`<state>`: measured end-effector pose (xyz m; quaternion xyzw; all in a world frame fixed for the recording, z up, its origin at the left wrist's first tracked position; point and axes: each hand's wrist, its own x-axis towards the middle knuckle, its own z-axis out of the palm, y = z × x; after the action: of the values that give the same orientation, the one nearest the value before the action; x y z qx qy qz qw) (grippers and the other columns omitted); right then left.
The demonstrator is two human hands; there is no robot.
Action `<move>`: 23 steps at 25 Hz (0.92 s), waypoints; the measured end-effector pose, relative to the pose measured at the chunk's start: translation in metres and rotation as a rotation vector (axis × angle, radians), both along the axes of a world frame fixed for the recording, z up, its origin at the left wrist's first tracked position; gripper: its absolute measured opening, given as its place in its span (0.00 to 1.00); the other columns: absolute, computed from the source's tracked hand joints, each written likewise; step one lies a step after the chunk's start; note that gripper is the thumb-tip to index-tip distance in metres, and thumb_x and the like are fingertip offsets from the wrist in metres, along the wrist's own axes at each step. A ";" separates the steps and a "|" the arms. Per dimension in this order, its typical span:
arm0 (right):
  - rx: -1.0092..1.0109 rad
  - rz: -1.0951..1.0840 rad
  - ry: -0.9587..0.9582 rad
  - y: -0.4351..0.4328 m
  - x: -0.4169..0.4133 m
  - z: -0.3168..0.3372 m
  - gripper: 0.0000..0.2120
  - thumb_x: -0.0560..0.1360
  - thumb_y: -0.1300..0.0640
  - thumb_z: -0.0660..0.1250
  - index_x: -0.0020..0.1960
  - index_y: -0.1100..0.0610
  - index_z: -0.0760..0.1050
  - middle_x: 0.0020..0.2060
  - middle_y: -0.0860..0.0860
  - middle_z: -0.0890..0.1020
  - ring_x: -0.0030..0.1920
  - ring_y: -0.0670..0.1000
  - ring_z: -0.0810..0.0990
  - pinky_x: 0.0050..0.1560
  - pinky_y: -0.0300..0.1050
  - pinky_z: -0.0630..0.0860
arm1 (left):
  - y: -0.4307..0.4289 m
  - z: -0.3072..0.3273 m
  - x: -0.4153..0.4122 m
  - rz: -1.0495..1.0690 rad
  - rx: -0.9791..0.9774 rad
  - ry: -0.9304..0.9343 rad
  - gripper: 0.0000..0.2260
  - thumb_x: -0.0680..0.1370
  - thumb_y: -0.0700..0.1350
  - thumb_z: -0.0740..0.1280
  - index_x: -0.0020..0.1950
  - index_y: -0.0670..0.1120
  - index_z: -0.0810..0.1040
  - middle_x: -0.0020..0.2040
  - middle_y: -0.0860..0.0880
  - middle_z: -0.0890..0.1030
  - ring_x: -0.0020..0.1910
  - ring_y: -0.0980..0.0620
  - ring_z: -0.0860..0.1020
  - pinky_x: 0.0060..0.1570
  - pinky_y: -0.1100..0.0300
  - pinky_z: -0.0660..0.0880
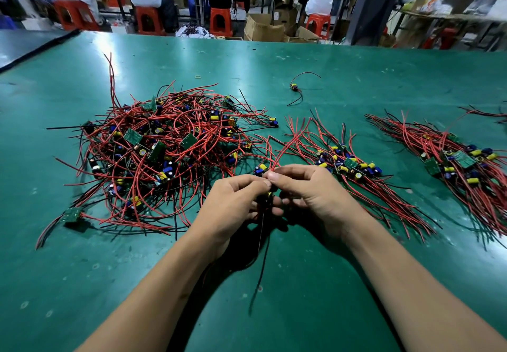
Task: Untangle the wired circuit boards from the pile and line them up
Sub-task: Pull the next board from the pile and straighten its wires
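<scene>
A tangled pile of small green circuit boards (164, 148) with red and black wires lies left of centre on the green table (329, 82). My left hand (236, 200) and my right hand (310, 189) meet in front of it, both pinching one wired board (267, 196) between them. Its red wires (285, 145) arc up and away, and a black wire (262, 258) hangs down toward me. A lined-up row of boards (348, 165) lies just right of my hands. A second row (461, 162) lies at the far right.
One loose wired board (295, 88) sits alone farther back, with a small rubber band (198, 76) near it. Beyond the table's far edge are seated people, orange stools (220, 20) and cardboard boxes (263, 27).
</scene>
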<state>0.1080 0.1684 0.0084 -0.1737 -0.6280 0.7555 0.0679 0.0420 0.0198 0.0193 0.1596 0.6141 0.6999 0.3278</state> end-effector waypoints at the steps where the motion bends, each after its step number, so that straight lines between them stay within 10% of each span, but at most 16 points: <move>1: 0.005 -0.003 -0.008 -0.002 0.000 -0.001 0.14 0.69 0.51 0.79 0.50 0.58 0.84 0.37 0.54 0.82 0.33 0.52 0.77 0.34 0.43 0.75 | -0.001 0.000 0.000 -0.002 0.005 -0.004 0.10 0.78 0.38 0.65 0.41 0.44 0.83 0.37 0.40 0.85 0.33 0.46 0.84 0.30 0.63 0.77; 23: -0.336 -0.386 0.069 0.019 -0.014 0.004 0.05 0.76 0.62 0.70 0.44 0.63 0.77 0.27 0.48 0.69 0.21 0.42 0.63 0.20 0.34 0.62 | 0.004 -0.003 0.002 -0.101 -0.103 0.231 0.08 0.75 0.37 0.68 0.37 0.42 0.80 0.32 0.46 0.83 0.28 0.53 0.77 0.29 0.65 0.74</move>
<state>0.0935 0.1870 0.0124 -0.2733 -0.4464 0.8277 0.2024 0.0439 0.0235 0.0165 0.2530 0.6742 0.6270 0.2973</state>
